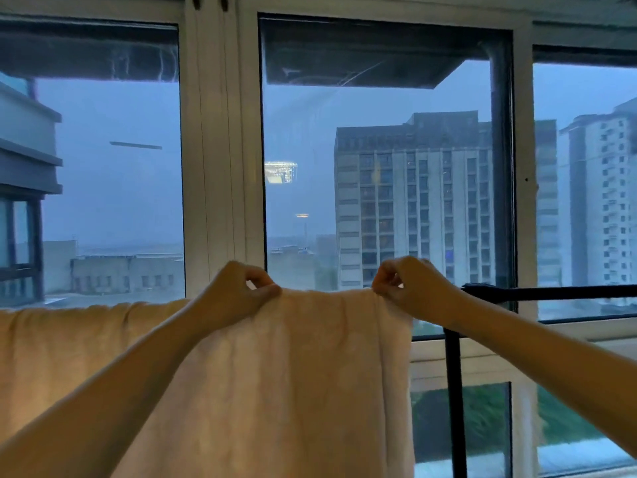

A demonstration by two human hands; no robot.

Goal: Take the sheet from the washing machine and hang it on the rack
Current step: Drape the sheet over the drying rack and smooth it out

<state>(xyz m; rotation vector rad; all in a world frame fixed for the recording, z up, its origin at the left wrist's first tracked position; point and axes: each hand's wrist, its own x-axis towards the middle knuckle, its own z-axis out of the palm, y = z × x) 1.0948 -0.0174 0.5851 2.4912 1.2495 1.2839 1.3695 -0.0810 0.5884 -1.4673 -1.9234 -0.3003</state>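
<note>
A pale cream sheet [293,374] hangs draped over the top bar of a black rack [551,292], covering the bar from the left edge of view to about the middle. My left hand [238,288] pinches the sheet's top fold between thumb and fingers. My right hand [406,284] pinches the same fold near the sheet's right edge. Both arms reach forward and up from below. The rack's bare bar runs on to the right, and a black upright post [455,401] drops beside the sheet's right edge. The washing machine is out of view.
Large windows with white frames [213,167] stand directly behind the rack. Tall buildings show through the glass in dim bluish light. A white sill [586,334] runs behind the rack at the right.
</note>
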